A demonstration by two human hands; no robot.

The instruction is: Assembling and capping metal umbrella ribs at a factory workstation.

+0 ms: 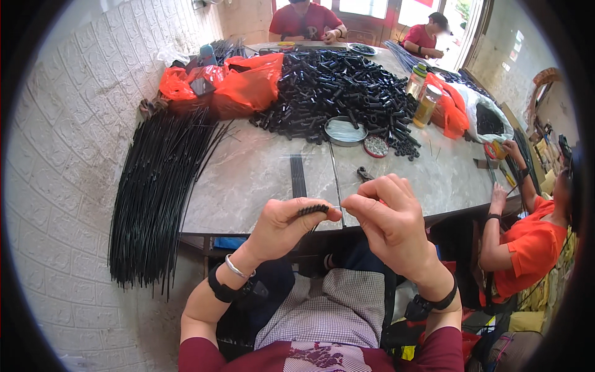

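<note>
My left hand (282, 224) is closed around a row of thin black rods (313, 210), whose ends line up side by side above the fingers. Close beside it, my right hand (390, 217) is closed in a pinch on a thin pale pin-like piece (335, 208) that reaches toward the rods. Its exact kind is too small to make out. Just beyond my left hand, a flat strip of dark rods (298, 173) lies on the table (248, 167). Dark-handled pliers (364, 174) lie beyond my right hand.
A large heap of short black tubes (334, 87) covers the far middle. Nearer are a tin of pale pins (346, 131) and a red-rimmed dish (375, 146). Long black rods (162, 198) overhang the left edge. Red bags (248, 87) and bottles (426, 106) flank the heap. Other people work around the table.
</note>
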